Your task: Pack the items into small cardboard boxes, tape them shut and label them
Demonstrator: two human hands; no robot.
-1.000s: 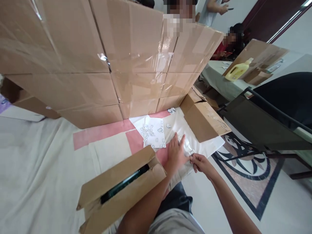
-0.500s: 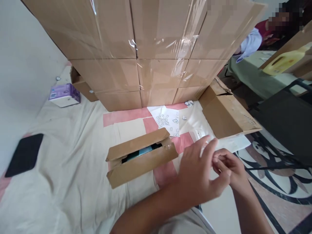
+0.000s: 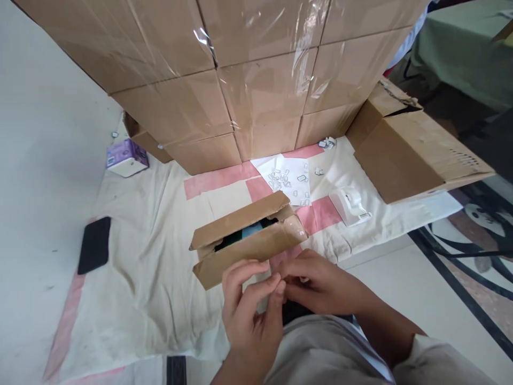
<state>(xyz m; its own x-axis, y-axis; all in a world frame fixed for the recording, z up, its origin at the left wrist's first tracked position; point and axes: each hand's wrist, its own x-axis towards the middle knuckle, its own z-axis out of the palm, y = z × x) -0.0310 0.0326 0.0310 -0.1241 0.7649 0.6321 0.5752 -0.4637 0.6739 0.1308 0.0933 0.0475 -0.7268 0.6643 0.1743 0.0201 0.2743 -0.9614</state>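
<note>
My left hand [image 3: 253, 307] and my right hand [image 3: 318, 280] meet close to my body, fingertips touching in a pinch. Whatever they hold, if anything, is too small or hidden to make out. Just beyond them lies a long, narrow cardboard box [image 3: 248, 255], its top flaps parted over something dark and light blue. Behind that box is a white paper sheet [image 3: 302, 167] with several small dark-outlined pieces [image 3: 279, 179] on it. To its right, a white tape dispenser [image 3: 349, 206] rests on the cloth.
A wall of taped cardboard boxes [image 3: 262, 101] rises at the back. An open carton [image 3: 401, 155] lies at the right edge. On the left are a purple-and-white tissue pack [image 3: 127, 158] and a black phone [image 3: 94, 245]. A wrinkled cream-and-pink cloth [image 3: 152, 299] covers the surface.
Both hands have come left and nearer to my body, fingertips still together. The tape dispenser, partly hidden before, now shows fully. My view has turned, and the person at the upper right is mostly out of it.
</note>
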